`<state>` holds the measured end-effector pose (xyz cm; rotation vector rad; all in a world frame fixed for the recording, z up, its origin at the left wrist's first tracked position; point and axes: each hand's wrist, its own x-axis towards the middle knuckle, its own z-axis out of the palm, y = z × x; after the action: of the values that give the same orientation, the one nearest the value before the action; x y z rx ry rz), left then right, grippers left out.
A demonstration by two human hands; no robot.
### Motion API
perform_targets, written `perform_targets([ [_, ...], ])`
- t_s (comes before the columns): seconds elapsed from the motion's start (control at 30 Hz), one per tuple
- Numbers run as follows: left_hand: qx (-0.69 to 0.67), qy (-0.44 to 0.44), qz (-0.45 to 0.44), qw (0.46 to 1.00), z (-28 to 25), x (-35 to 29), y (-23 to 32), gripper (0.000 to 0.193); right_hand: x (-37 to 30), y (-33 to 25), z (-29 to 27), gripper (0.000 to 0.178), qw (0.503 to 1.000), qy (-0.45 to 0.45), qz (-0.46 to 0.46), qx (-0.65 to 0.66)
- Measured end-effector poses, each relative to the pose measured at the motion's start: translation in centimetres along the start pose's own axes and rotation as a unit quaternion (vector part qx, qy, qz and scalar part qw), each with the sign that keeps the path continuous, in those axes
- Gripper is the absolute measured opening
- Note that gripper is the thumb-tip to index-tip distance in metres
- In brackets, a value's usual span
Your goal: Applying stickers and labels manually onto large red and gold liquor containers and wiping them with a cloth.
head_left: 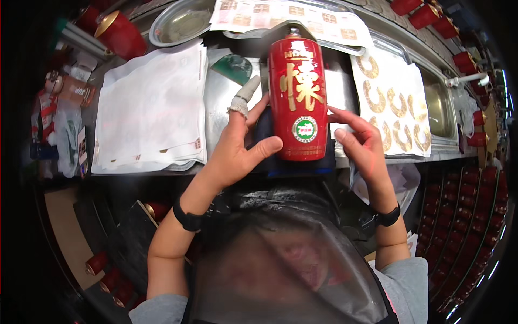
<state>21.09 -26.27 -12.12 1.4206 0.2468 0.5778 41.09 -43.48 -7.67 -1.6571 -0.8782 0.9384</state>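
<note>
Several sheets [145, 102] and racked bottles [465, 213] surround one red bottle [298, 102]

The dark support [264, 128] is partly hidden by the red bottle [298, 105]; the apron [243, 270] is cut off by the lower edge.

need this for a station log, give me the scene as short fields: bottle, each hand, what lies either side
bottle: red and gold, round green-and-white emblem
left hand: open at bottle's left, pale finger cover on one finger
right hand: by bottle's right edge, contact unclear
left side: stack of white sheets
right side: sheet of gold horseshoe shapes
</note>
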Motion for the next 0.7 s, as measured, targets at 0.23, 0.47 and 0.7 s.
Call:
perform_targets([
  [0.23,0.037,0.012,-0.019,0.999,0.9,-0.7,-0.4,0.105,-0.3,0.3,1.1,0.064,0.999,-0.016,-0.016,0.027],
  [0.47,0.077,0.013,-0.018,0.997,1.0,-0.6,-0.5,0.093,0.0,1.0,1.5,0.068,0.997,-0.011,-0.015,0.072],
  [0.7,0.079,0.010,0.014,0.997,0.9,-0.5,-0.2,0.109,0.0,0.9,1.5,0.067,0.998,-0.015,-0.020,0.062],
])
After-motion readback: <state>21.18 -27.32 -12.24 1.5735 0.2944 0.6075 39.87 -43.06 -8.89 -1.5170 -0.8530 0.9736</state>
